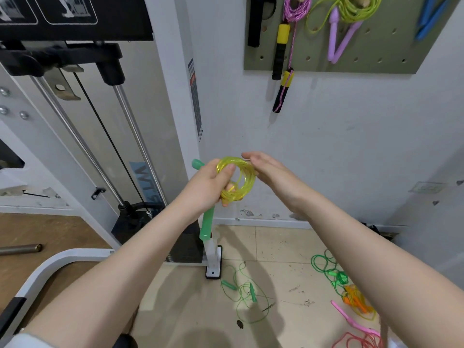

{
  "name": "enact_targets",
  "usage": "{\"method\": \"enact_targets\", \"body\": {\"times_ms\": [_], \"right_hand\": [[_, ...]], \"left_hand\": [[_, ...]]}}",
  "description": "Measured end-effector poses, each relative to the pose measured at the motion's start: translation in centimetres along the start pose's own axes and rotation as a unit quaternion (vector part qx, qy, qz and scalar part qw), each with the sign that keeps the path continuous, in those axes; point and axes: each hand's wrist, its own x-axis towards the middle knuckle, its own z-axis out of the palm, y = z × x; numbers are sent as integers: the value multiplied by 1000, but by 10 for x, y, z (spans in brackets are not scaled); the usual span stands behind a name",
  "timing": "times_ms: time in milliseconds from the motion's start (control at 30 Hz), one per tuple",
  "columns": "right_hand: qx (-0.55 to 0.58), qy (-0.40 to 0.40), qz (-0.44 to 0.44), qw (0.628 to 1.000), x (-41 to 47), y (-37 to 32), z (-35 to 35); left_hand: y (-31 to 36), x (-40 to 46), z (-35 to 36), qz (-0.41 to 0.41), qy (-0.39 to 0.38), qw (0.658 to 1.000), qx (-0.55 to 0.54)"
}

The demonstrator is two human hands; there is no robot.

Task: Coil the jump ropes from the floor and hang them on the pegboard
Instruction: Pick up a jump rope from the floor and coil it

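My left hand (pixel 206 187) grips a coiled yellow jump rope (pixel 238 179) with green handles (pixel 207 226), thumb pressed over the top of the coil. One handle hangs down below the fist, the other pokes out above it. My right hand (pixel 268 169) has straight fingers laid against the coil's right side. The olive pegboard (pixel 376 61) is on the wall above right, with a pink rope (pixel 293 8), a yellow-green rope with lilac handles (pixel 351 11) and blue handles (pixel 429 18) hung on it. On the floor lie a thin green rope (pixel 244 295), another green rope (pixel 331 270), an orange-handled one (pixel 356 300) and a pink one (pixel 356 330).
A cable weight machine (pixel 105 136) with steel rods stands at the left, its white base frame (pixel 62 259) curving along the floor. A metal bar (pixel 22 248) lies on the wooden floor at left. The white wall is straight ahead.
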Motion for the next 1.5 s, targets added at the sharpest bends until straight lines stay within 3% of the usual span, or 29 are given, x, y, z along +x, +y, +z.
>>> {"method": "enact_targets", "body": {"times_ms": [100, 233, 333, 467, 533, 633, 800, 900, 967, 1033, 1133, 1300, 1400, 1500], "right_hand": [[-37, -32, -42, 998, 0, -8, 10], [-64, -12, -46, 997, 4, -4, 7], [-63, 11, -37, 997, 4, -6, -2], [50, 19, -38, 998, 5, -11, -4], [85, 35, -37, 995, 6, -13, -2], [-31, 96, -34, 994, 5, -15, -7], [-13, 100, 94, 990, 8, -25, -26], [-103, 84, 211, 968, 6, -35, -46], [-124, 59, 241, 961, 7, -39, -58], [-96, 33, 226, 969, 11, -40, -66], [-45, 26, 119, 991, 21, -36, -82], [4, 55, -1, 998, 45, -36, -125], [-19, 71, -60, 996, 66, -40, -152], [30, 61, -114, 991, 87, -51, -182]], "left_hand": [[6, 6, 3, 29, 5, 999, 17], [10, 19, -3, 71, 47, 980, 179], [15, 23, -3, 60, -11, 989, 134], [25, 23, 5, 27, -89, 994, -51], [30, 27, 9, 26, -101, 993, -48], [34, 34, 13, 38, -80, 994, 63], [34, 48, 22, 102, -37, 973, 202], [35, 59, 30, 129, 15, 977, 169], [33, 69, 39, 118, 30, 987, 104], [32, 82, 47, 104, 53, 992, 48], [42, 106, 54, 90, 61, 994, 2], [59, 145, 76, 135, -21, 989, 56], [73, 172, 90, 145, -36, 987, 52], [96, 200, 105, 149, -47, 987, 40]]}}
